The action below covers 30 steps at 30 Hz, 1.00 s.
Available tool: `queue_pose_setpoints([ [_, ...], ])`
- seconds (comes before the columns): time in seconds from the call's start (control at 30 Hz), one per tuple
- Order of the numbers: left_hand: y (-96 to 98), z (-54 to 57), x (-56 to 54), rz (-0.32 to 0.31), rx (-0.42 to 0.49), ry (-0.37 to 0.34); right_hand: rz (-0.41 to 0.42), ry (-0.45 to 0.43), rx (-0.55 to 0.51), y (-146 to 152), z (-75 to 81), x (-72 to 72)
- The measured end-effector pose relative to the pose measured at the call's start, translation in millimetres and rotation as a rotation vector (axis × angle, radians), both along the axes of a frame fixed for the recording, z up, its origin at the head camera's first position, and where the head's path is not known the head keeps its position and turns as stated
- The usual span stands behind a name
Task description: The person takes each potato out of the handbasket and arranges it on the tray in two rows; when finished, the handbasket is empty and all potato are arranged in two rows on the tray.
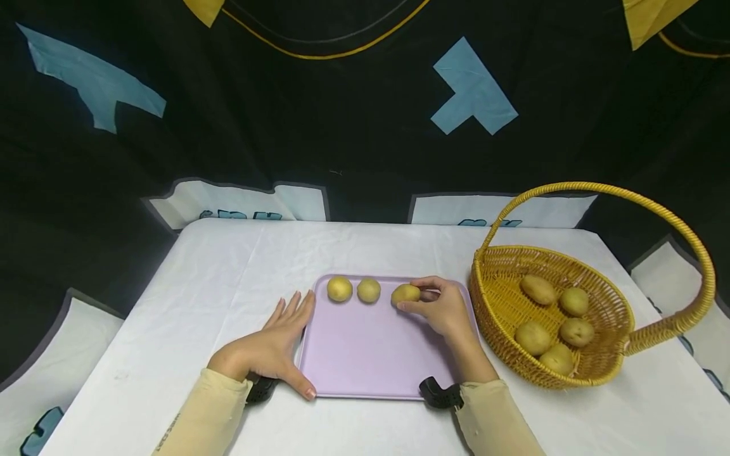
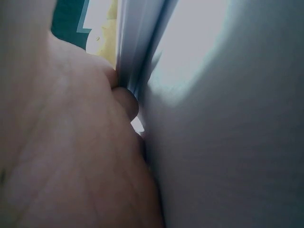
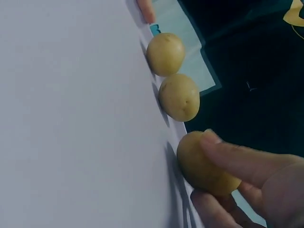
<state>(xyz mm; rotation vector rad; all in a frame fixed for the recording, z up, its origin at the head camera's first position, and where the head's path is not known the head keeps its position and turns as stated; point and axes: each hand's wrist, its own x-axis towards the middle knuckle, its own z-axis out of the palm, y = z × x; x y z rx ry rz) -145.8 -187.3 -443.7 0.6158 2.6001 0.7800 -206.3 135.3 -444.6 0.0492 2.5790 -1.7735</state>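
A lilac tray [image 1: 373,354] lies on the white table. Two potatoes, one at the far left [image 1: 339,289] and one beside it [image 1: 369,290], sit along its back edge. My right hand [image 1: 439,307] pinches a third potato [image 1: 405,294] between thumb and fingers, to the right of those two. In the right wrist view this potato [image 3: 202,161] is close to the tray surface; I cannot tell whether it touches. My left hand [image 1: 270,351] lies along the tray's left edge with fingers spread and the thumb by the near left corner. It holds nothing.
On the right a yellow wicker basket [image 1: 496,316] stands close to the tray, its tall arched handle [image 1: 599,187] rising above it. Several potatoes lie inside. A black cloth [image 1: 353,139] with blue and yellow patches hangs behind the table [image 1: 228,266].
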Motion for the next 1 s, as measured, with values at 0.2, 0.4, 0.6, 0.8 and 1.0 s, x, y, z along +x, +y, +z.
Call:
queue_pose_setpoints([
  [0.2, -1.6, -0.5, 0.5, 0.0, 0.005, 0.003, -0.013, 0.007, 0.049, 0.4, -3.2, 0.9],
  [0.4, -1.6, 0.4, 0.4, -0.004, 0.012, 0.004, -0.007, -0.019, 0.005, -1.1, -4.0, 1.5],
  [0.6, -0.3, 1.4, 0.4, -0.002, 0.018, 0.001, -0.006, 0.04, 0.037, -5.7, -7.0, 2.1],
  [0.8, 0.0, 0.4, 0.4, 0.003, 0.01, -0.002, -0.038, 0.061, 0.102, -7.4, -6.0, 3.6],
  [1.0, -0.2, 1.0, 0.4, 0.003, 0.007, -0.002, -0.017, 0.044, 0.111, -5.6, -4.8, 3.2],
])
